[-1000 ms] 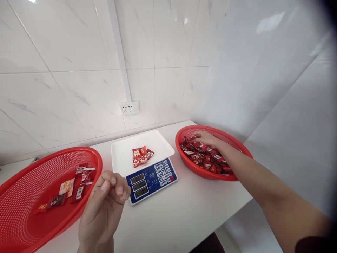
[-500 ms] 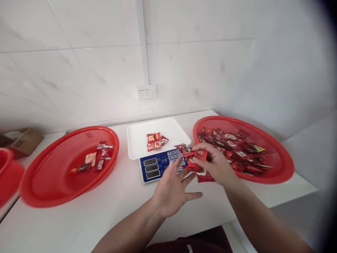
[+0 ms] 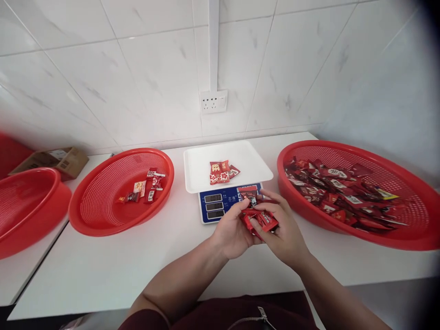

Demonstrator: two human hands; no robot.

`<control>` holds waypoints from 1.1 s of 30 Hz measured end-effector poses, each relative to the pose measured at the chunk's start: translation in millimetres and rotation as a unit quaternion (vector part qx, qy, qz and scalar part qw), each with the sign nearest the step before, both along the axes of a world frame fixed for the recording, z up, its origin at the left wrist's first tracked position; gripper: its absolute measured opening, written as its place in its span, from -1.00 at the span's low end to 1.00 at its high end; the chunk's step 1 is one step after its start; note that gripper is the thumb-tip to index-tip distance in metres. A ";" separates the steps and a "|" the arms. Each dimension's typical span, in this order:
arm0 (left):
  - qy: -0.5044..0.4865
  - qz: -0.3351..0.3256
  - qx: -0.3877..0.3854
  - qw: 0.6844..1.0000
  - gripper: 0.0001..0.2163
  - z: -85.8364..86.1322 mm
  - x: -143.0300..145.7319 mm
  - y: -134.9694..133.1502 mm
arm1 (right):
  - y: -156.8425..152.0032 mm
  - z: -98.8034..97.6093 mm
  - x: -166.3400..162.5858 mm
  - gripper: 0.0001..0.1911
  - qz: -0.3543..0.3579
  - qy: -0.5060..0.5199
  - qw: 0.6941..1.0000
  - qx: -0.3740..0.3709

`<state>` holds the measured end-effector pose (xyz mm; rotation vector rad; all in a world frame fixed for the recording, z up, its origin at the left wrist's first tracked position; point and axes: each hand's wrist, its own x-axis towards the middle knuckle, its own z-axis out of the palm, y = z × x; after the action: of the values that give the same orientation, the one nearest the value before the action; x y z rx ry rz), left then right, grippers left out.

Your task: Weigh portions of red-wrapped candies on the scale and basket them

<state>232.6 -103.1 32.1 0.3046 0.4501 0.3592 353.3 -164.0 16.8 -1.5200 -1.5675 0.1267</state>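
Several red snack packets (image 3: pixel 263 221) are gathered between my two hands, in front of the scale. My left hand (image 3: pixel 233 233) cups them from below and the left, its thumb on a packet. From the right, my right hand (image 3: pixel 283 229) closes its fingers over the same packets. Behind them is a blue-fronted digital scale (image 3: pixel 223 200), part of its keypad hidden by my hands. On the scale's white tray (image 3: pixel 195 169) lie a red-and-white packet (image 3: pixel 219 172) and a smaller dark red one (image 3: pixel 233 171) partly under it.
A red basket (image 3: pixel 343 145) heaped with red packets stands at the right. Left of the scale is another red basket (image 3: pixel 99 188) with a few packets. Farther left are a third red basket (image 3: pixel 27 211) and a cardboard box (image 3: pixel 70 162). A wall socket (image 3: pixel 213 101) is behind the scale.
My left hand, spread and apart from the packets before, has come under them and holds them along with my right hand. The view has shifted, showing the scale's display lit.
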 end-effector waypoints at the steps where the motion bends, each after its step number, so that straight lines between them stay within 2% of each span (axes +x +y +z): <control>1: 0.008 -0.003 -0.016 1.000 -0.72 -2.4 0.8 0.7 | -0.9 -0.4 -0.3 -0.74 0.018 0.014 0.999 -0.024; 5: 0.006 -0.016 -0.063 0.998 -0.71 -11.1 4.3 1.1 | -6.3 -2.8 2.6 -0.61 0.083 0.093 0.986 -0.109; 8: 0.011 -0.018 -0.082 0.996 -0.68 -13.8 6.8 -2.6 | -11.8 -5.0 8.0 -0.54 0.098 0.135 0.976 -0.142; 13: 0.037 0.000 -0.107 0.994 -0.69 -13.7 9.7 -10.3 | -19.3 -9.9 13.4 -0.51 0.079 0.143 0.979 -0.120; 16: 0.035 -0.009 -0.104 0.994 -0.67 -14.9 10.2 -11.3 | -19.5 -12.4 18.2 -0.46 0.105 0.219 0.963 -0.119; 19: 0.018 -0.040 -0.090 0.995 -0.65 -16.7 9.8 -11.3 | -15.2 -12.5 29.1 -0.52 0.072 0.312 0.938 -0.136; 21: 0.019 -0.066 -0.079 0.995 -0.68 -17.6 9.5 -12.1 | -10.9 -9.6 37.9 -0.58 0.039 0.339 0.926 -0.164; 26: 0.034 -0.114 -0.050 0.992 -0.71 -17.5 9.4 -15.7 | 1.6 9.3 51.5 -0.62 0.073 0.329 0.907 -0.253; 29: 0.030 -0.105 -0.058 0.992 -0.69 -17.1 9.2 -15.7 | 15.5 18.7 53.2 -0.69 0.063 0.346 0.908 -0.227; 33: 0.025 -0.094 -0.061 0.993 -0.67 -17.5 8.1 -14.8 | 49.7 18.3 51.2 -0.72 0.008 0.377 0.913 -0.156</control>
<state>240.7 -118.0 14.6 0.2347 0.4862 0.1404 404.5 -114.3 35.1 -1.4384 -0.9546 0.9008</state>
